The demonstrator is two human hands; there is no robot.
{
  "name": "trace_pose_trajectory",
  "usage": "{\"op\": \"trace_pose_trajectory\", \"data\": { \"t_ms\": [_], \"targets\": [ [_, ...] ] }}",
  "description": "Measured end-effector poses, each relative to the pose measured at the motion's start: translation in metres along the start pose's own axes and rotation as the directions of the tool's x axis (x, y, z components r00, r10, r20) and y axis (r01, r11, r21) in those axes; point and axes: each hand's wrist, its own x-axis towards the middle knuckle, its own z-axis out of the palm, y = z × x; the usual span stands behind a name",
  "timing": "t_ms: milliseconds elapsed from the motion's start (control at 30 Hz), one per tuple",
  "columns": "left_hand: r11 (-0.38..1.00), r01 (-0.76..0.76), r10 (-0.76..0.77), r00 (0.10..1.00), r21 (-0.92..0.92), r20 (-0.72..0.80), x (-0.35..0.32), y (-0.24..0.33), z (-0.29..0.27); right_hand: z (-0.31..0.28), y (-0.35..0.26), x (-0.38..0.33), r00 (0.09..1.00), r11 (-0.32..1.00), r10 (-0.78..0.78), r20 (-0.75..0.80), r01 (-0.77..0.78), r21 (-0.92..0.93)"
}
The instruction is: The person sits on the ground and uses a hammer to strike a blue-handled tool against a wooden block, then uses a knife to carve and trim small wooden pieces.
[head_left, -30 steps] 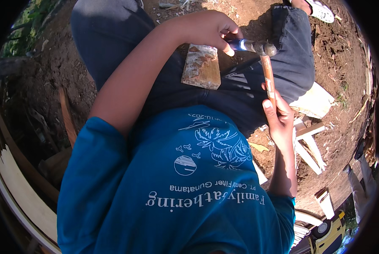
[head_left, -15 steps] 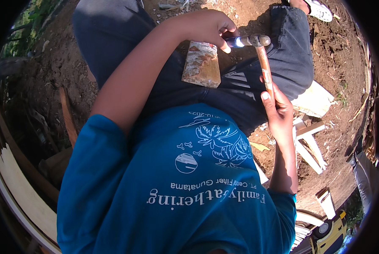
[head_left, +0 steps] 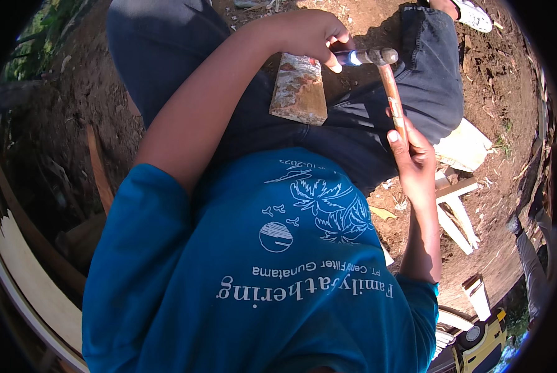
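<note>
My right hand [head_left: 413, 154] is wrapped round the wooden handle of a hammer [head_left: 391, 93], held upright with its metal head at the top. My left hand [head_left: 316, 38] reaches across from the left. Its fingers are curled in at the far, shiny end of the hammer head; what they grip, if anything, is hidden. Below that hand a short block of wood [head_left: 300, 93] with rough, bark-covered top stands between my thighs, its cut end toward me. The far end of the block is covered by my left hand.
Pale wood offcuts [head_left: 455, 211] and a larger pale wood piece [head_left: 464, 146] lie on the dirt to the right. Long boards [head_left: 33, 280] line the left edge. A yellow vehicle [head_left: 485, 345] stands at lower right. A white shoe [head_left: 474, 15] shows at upper right.
Both hands and the hammer keep almost the same pose. The whole view has shifted very slightly; the block appears a little higher in the picture.
</note>
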Motion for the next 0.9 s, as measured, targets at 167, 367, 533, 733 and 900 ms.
{"op": "trace_pose_trajectory", "data": {
  "t_ms": [167, 367, 533, 733, 900],
  "targets": [
    [0.996, 0.040, -0.038, 0.999, -0.082, 0.033, 0.000, -0.007, 0.003, -0.005, 0.001, -0.009, 0.996, 0.995, -0.080, -0.034, 0.082, 0.056],
    [1.000, -0.003, 0.003, 1.000, -0.022, -0.013, 0.001, -0.012, 0.003, -0.002, 0.003, -0.006, 0.996, 0.996, -0.070, -0.059, 0.073, 0.055],
    [0.993, 0.017, -0.017, 1.000, 0.121, -0.005, 0.003, -0.007, -0.001, 0.003, 0.006, 0.009, 0.995, 0.999, 0.047, 0.084, -0.047, -0.001],
    [0.998, 0.029, -0.027, 0.999, 0.062, -0.030, 0.003, -0.008, 0.002, 0.005, 0.004, 0.006, 0.998, 0.998, 0.041, 0.056, -0.043, 0.043],
    [0.998, -0.062, 0.063, 0.997, 0.009, -0.041, 0.005, -0.018, 0.004, -0.001, 0.007, -0.001, 0.999, 0.997, -0.051, -0.019, 0.052, 0.062]
  ]
}}
